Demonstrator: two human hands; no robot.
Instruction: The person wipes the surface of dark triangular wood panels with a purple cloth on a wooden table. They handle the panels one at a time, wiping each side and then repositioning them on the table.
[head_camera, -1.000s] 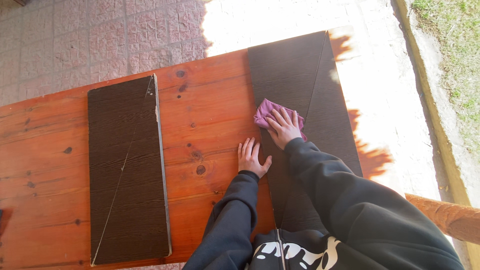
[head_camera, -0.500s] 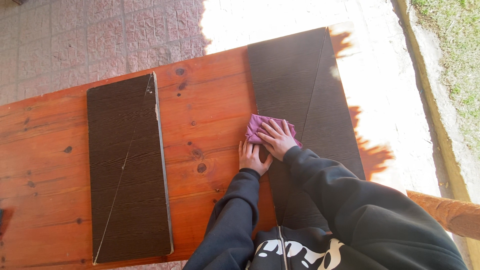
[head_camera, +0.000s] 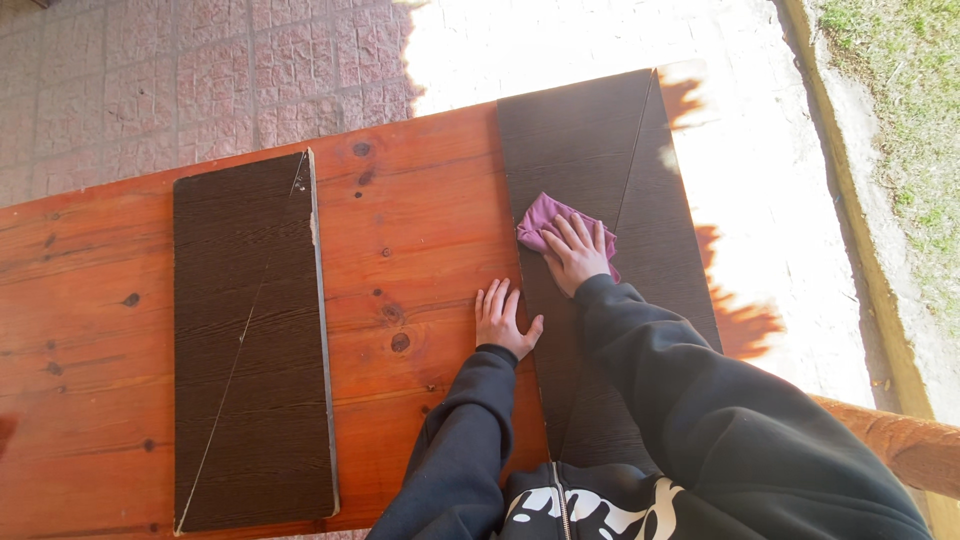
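**Wiping a dark panel with a cloth, the other hand steadying**

Pressing down on a purple cloth (head_camera: 550, 222), the right hand (head_camera: 578, 256) lies flat with fingers spread and extended; it does not pinch or clench the cloth but pins it under palm and fingers against the dark panel (head_camera: 590, 160). The cloth is bunched, its free edge showing up and to the left of the fingers, and it sits about mid-length on the panel, near the thin pale line that runs lengthwise down the board. A flat, open hand like this looks suited to spreading pressure across the fabric so it rubs the surface rather than sliding out.

The left hand (head_camera: 503, 320) is empty, fingers straight and close together, palm down on the table (head_camera: 420, 210) with the thumb side touching or just beside the panel's left edge. Judging by that placement, it braces the body and may keep the board from shifting; whether it actually presses on the edge cannot be told.

The panel lies across the orange wooden table, its far end overhanging into bright sun. A second panel (head_camera: 250, 340), dark as well and with a pale strip along its right edge, lies well apart to the left, untouched. Pinkish paving (head_camera: 200, 70) lies beyond the table, and grass (head_camera: 900, 80) runs along the right.
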